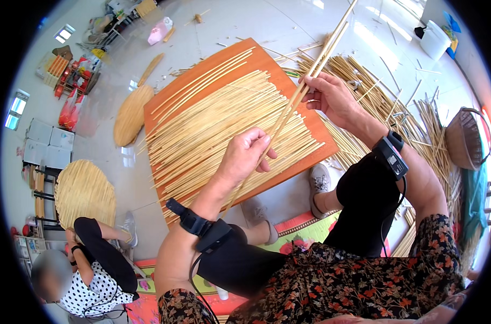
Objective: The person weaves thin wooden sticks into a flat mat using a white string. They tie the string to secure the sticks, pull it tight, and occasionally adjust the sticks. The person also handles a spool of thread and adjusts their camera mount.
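Observation:
My left hand point(246, 155) is closed in a pinch around the lower part of a few long, thin, straw-coloured stalks point(292, 103). Higher up, the fingers of my right hand point(332, 98) grip the same stalks, which slant from lower left to upper right past the frame's top. Beneath them stands a low orange-brown board table point(164, 102). A wide layer of stalks point(213, 121) lies side by side on it, with several more spaced apart toward the far left. The exact number of stalks held is hard to tell.
Loose stalks point(364, 81) are heaped on the floor at the right, by a woven basket point(465, 139). Round stalk mats point(133, 116) lie at the left. Another person point(97, 275) sits at the lower left near a round stalk panel point(85, 194). A white bucket point(433, 40) stands far right.

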`<state>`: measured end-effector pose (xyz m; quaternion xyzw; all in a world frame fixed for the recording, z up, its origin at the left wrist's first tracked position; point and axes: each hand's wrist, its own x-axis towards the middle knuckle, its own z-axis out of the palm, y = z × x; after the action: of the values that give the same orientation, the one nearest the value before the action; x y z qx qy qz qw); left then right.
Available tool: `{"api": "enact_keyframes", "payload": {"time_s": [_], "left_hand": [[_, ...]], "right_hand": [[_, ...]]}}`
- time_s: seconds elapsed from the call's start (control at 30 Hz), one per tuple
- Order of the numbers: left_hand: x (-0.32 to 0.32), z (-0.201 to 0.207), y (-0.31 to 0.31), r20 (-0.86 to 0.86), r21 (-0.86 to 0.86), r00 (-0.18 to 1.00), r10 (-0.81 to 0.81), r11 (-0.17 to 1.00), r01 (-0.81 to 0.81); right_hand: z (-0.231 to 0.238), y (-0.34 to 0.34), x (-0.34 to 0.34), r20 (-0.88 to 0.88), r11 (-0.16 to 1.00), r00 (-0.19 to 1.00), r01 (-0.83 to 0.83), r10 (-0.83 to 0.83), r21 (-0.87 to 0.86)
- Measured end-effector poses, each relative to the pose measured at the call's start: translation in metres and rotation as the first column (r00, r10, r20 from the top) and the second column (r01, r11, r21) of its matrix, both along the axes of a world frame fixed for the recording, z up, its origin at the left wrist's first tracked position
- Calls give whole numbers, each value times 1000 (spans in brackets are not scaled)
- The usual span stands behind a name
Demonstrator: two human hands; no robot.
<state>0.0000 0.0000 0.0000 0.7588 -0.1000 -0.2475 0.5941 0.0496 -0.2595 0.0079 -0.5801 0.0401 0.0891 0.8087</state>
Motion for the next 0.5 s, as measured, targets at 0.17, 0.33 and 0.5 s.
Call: {"api": "enact_keyframes", "payload": {"time_s": [0.17, 0.33, 0.5], "left_hand": [[0, 1, 0, 1, 8, 1000, -5, 1000, 5], [0, 2, 1, -1, 14, 1000, 2, 1000, -2], [1, 1, 1, 0, 22, 1000, 3, 1000, -3]], "right_hand": [[3, 3, -1, -6, 1000, 1000, 13, -13, -14], [0, 2, 2, -5, 1000, 1000, -15, 15, -14], [-1, 5, 0, -11, 998, 998, -58, 58, -29]]}}
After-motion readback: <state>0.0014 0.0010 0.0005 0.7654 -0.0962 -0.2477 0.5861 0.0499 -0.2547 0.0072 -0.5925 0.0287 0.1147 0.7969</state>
